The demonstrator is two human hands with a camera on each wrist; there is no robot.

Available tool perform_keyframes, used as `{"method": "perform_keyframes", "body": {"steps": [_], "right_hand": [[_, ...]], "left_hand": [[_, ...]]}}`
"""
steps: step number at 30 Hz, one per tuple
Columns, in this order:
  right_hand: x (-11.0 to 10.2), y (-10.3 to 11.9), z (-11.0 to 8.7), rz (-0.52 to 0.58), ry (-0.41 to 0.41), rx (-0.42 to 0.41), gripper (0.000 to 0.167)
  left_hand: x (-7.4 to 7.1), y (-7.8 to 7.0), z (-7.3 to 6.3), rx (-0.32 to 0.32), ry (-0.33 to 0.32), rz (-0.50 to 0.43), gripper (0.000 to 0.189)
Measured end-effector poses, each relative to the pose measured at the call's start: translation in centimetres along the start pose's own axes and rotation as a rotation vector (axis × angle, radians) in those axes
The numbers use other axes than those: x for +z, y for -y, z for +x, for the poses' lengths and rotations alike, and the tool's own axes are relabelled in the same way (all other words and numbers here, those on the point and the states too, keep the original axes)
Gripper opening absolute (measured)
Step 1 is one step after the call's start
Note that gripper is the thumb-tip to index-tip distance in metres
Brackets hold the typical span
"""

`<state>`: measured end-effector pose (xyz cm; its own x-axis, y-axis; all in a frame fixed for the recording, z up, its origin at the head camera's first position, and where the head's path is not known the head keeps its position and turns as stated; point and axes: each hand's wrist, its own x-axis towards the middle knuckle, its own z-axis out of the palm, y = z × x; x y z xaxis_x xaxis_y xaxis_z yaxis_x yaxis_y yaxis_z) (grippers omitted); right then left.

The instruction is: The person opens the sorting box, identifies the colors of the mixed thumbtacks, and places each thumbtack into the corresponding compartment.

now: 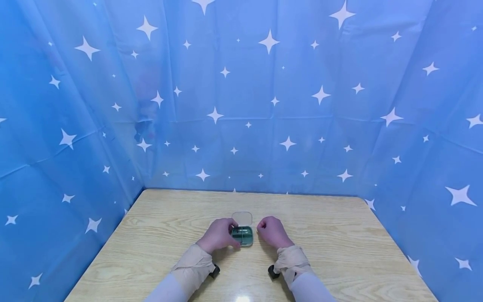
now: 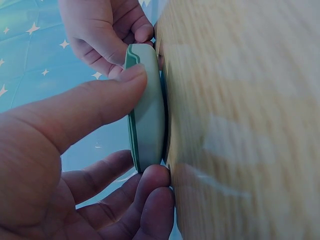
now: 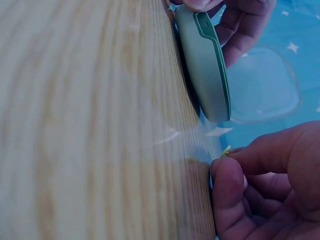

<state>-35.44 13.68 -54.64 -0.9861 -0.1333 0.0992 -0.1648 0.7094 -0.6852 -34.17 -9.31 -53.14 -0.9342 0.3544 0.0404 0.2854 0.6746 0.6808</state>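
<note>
A small green pill box point(image 1: 247, 240) with divided compartments sits on the table, its clear lid point(image 1: 242, 217) swung back and standing open on the far side. My left hand point(image 1: 219, 235) holds the box from the left, thumb on the near edge and fingers round the far one. Tiny items show inside a far compartment. Just right of the box is my right hand point(image 1: 274, 233), low over the table. Between its thumb and index finger it pinches a tiny yellow piece point(image 3: 225, 150), mostly hidden by the fingertips; I cannot tell its kind.
The light wood table point(image 1: 332, 251) extends around both hands. A blue curtain point(image 1: 249, 96) with white stars hangs behind it and along both sides. Dark wrist-worn devices point(image 1: 273, 272) sit under the taped sleeves.
</note>
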Motion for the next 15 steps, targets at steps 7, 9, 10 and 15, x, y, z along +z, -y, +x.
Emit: {"method": "perform_keyframes", "body": {"steps": [7,9,10,15], "right_hand": [[-0.3,-0.3,-0.1,0.092,0.046,0.038,0.022],[-0.5,-0.3,0.0,0.132,0.058,0.053,0.022],[-0.5,-0.5,0.0,0.155,0.065,0.064,0.022],[-0.6,-1.3,0.3,0.311,0.091,0.098,0.02]], "left_hand": [[0.0,0.1,0.1,0.0,0.002,0.017,0.062],[0.1,0.2,0.2,0.002,0.0,0.017,0.062],[0.1,0.2,0.2,0.003,-0.001,0.016,0.062],[0.1,0.2,0.2,0.001,0.0,0.009,0.062]]}}
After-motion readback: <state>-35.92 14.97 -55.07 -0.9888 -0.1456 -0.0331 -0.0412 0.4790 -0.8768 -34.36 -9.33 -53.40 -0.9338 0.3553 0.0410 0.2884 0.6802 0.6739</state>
